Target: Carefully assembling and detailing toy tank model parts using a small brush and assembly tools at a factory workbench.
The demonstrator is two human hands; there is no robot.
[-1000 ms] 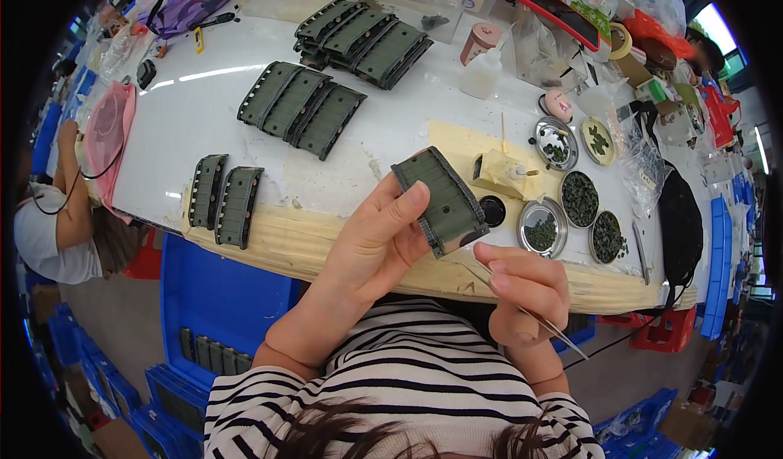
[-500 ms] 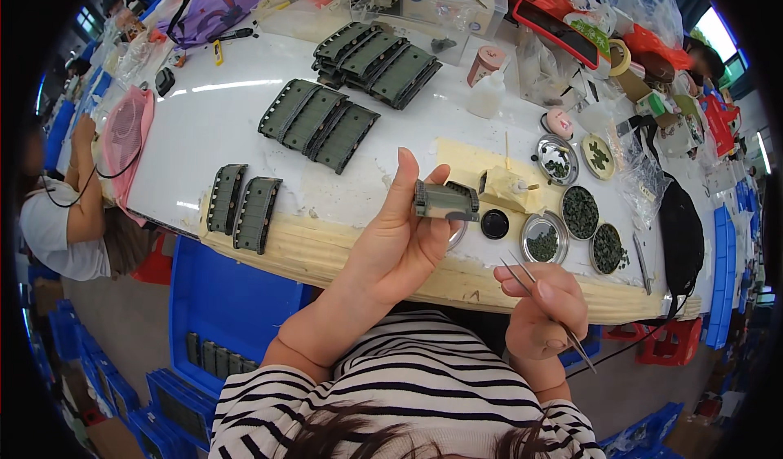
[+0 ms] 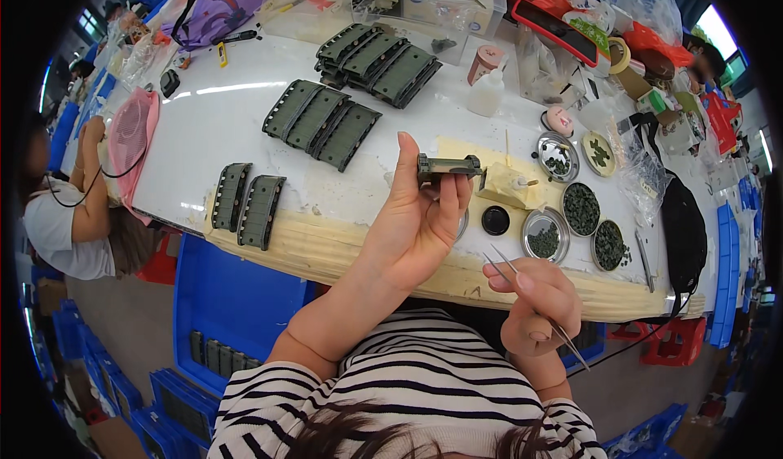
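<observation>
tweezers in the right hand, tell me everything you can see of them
The slim, silver, metal-looking tweezers have two arms tapering to fine tips, which stand apart with nothing visible between them. The right hand holds them around the middle, hiding that part. They slant, tips toward the upper left, seen against the pale yellow table edge, rear end jutting toward the lower right.

**Small Marks, but No Readable Words**

On my table (image 3: 196, 120) I can read no word and no number. I see one small dark mark on the taped front edge (image 3: 310, 255), and one reddish mark on the pink rounded object (image 3: 559, 118); both are too small for me.
</observation>
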